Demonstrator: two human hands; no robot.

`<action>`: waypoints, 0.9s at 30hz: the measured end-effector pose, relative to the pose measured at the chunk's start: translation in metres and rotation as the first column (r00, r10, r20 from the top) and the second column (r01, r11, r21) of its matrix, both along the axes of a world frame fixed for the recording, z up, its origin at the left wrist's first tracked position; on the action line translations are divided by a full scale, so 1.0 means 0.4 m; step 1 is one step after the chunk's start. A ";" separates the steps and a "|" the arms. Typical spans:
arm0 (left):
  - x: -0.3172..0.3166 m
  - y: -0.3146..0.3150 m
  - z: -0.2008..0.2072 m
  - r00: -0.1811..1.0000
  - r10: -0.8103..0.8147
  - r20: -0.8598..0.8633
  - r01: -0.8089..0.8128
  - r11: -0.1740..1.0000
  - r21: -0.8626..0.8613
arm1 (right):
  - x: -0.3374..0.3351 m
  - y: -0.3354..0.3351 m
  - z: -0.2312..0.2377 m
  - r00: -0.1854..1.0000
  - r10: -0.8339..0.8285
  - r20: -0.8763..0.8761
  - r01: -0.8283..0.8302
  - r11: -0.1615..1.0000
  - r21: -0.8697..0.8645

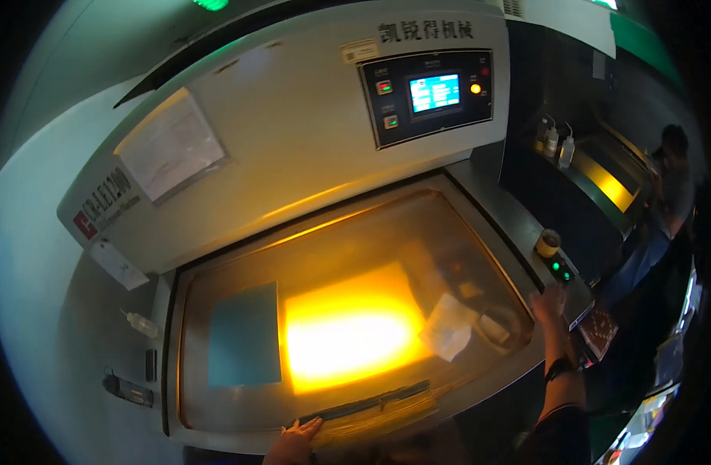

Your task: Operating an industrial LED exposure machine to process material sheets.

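Note:
My left hand (295, 440) lies with fingers stretched out on the machine's front edge. It touches the left end of a long dark bar (363, 404) with yellowish translucent film (383, 422) along it. My right hand (549, 302), slightly blurred, has its fingers apart at the right edge, just below two green lit buttons (561, 270); whether it touches the panel I cannot tell. Between my hands is the machine's bed (239, 411), which glows bright yellow in the middle. A blue-grey rectangular sheet (245, 335) lies left of the glow, and a crumpled white sheet (450, 327) lies right of it.
Above the bed is the pale machine housing (293, 124) with a lit screen (434, 93). A small round container (548, 242) stands beyond the buttons. Left are a squeeze bottle (141, 323) and a dark cylindrical object (128, 387). Another person (672, 186) is at a similar glowing bed on the right.

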State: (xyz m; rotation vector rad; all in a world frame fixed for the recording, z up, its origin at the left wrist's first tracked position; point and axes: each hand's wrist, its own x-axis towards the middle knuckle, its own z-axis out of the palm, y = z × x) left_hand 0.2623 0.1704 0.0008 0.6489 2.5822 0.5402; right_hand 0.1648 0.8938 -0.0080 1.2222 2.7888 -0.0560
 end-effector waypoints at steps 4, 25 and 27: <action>-0.010 -0.042 0.169 0.998 -0.053 0.021 0.057 0.973 -0.224 | 0.132 -0.332 -0.166 0.696 0.566 -0.443 -0.564 0.812 0.151; -1.022 -0.265 -0.010 0.854 0.453 -0.256 -0.516 0.800 -0.306 | 0.599 -1.409 -0.027 0.881 0.009 -0.474 -0.147 0.955 -0.256; -1.010 -0.250 -0.005 0.955 0.218 -0.199 -0.259 0.943 -0.210 | 0.563 -1.429 0.003 0.854 0.037 -0.519 -0.180 0.957 -0.228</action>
